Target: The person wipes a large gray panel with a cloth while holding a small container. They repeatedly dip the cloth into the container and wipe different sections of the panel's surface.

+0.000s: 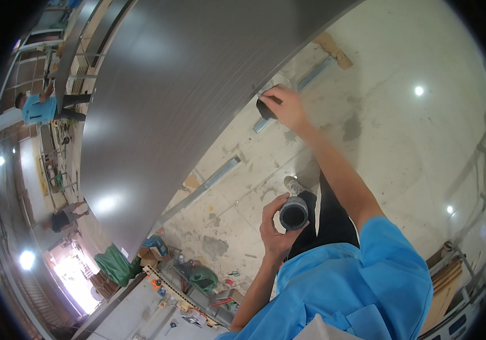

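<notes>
A large dark grey panel (169,96) with a fine grain fills the upper left and middle. My left hand (277,229) is closed round a dark, round, open-topped container (294,213), held upright in front of my body. Its inside looks dark, and what is in it cannot be made out. At the panel's right edge, my right hand (286,106) pinches a small black piece (266,109), which looks like a pad or cloth. The fingers partly cover that piece.
Metal bars (209,182) lie on the stained floor beneath the panel. Tools and a green coil (203,279) crowd a bench at the lower left, near a green cover (117,265). One person in blue (40,107) stands beyond the panel, another person (66,218) farther down.
</notes>
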Motion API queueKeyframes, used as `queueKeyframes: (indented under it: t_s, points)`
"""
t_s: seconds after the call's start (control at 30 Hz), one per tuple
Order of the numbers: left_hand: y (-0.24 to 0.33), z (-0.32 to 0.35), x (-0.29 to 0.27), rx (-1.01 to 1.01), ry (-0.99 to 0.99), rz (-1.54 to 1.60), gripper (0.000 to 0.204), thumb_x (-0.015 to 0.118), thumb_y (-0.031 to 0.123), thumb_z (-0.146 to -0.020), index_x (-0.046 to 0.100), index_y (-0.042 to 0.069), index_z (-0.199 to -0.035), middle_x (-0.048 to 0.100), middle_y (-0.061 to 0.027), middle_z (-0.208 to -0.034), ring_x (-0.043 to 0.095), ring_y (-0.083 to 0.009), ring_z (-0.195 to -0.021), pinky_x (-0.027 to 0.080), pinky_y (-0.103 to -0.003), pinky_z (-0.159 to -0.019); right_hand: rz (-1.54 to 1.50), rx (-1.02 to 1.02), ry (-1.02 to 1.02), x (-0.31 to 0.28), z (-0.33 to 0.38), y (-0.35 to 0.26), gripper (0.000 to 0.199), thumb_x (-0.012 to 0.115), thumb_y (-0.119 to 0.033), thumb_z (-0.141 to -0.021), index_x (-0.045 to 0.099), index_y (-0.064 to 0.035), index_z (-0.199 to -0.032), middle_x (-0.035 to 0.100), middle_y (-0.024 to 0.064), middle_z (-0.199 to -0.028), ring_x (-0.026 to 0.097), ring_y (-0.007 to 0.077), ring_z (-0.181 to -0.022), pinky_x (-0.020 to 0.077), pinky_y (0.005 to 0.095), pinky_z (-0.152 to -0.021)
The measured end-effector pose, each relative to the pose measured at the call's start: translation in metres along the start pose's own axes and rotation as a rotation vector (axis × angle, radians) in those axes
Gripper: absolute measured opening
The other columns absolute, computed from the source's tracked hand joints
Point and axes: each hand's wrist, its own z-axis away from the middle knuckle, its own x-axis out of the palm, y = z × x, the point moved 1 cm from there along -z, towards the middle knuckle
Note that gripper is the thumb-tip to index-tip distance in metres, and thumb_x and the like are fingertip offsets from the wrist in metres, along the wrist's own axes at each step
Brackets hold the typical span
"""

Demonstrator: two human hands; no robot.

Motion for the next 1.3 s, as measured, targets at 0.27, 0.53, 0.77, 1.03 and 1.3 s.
queueKeyframes:
  t_s: [0.27,0.53,0.77,1.03,1.3]
  points:
    - [0.009,-0.020,0.014,0.020,-0.015,-0.006,0.088,0.099,-0.002,-0.071,0.054,0.005,-0.146,0.060,-0.0216,-0.152,0.060,-0.0316,-0.142,0.048,-0.045,-0.121,-0.103,0.104,0.294,-0.034,-0.023,0.016,0.012,0.083,-0.013,-0.093,0.080,-0.0054,-0.101,0.078,0.0116,-0.100,0.076,0.0275,-0.089,0.0588,0.0363,-0.078]
    - [0.018,-0.033,0.029,0.039,-0.031,0.012,0.088,0.099,-0.004,-0.071,0.054,0.006,-0.147,0.060,-0.0215,-0.153,0.059,-0.0318,-0.143,0.048,-0.045,-0.121,-0.070,-0.068,0.026,0.012,0.011,-0.004,0.007,0.082,-0.011,-0.092,0.080,-0.0068,-0.097,0.076,0.0121,-0.095,0.075,0.0302,-0.084,0.0589,0.0375,-0.073]
    - [0.018,-0.034,0.025,0.021,-0.018,0.000,0.088,0.099,-0.003,-0.071,0.054,0.007,-0.146,0.061,-0.0208,-0.152,0.060,-0.0321,-0.143,0.048,-0.045,-0.121,-0.110,-0.095,0.200,0.014,0.010,0.003,0.009,0.084,-0.012,-0.091,0.079,-0.0055,-0.095,0.076,0.0116,-0.096,0.075,0.0306,-0.083,0.0593,0.0390,-0.073]
    - [0.015,-0.033,0.025,0.030,-0.027,-0.009,0.087,0.099,-0.002,-0.072,0.054,0.006,-0.146,0.061,-0.0211,-0.151,0.060,-0.0324,-0.143,0.048,-0.046,-0.121,-0.091,0.050,0.291,-0.023,-0.019,0.013,0.011,0.085,-0.010,-0.091,0.079,-0.0046,-0.099,0.076,0.0121,-0.096,0.074,0.0281,-0.083,0.0580,0.0371,-0.074]
    - [0.018,-0.042,0.035,0.029,-0.049,0.006,0.087,0.098,-0.004,-0.072,0.054,0.006,-0.146,0.060,-0.0222,-0.152,0.059,-0.0330,-0.144,0.047,-0.046,-0.122,-0.020,-0.012,-0.002,-0.026,-0.019,0.014,0.009,0.083,-0.010,-0.091,0.078,-0.0044,-0.097,0.076,0.0133,-0.097,0.075,0.0303,-0.088,0.0583,0.0376,-0.078]
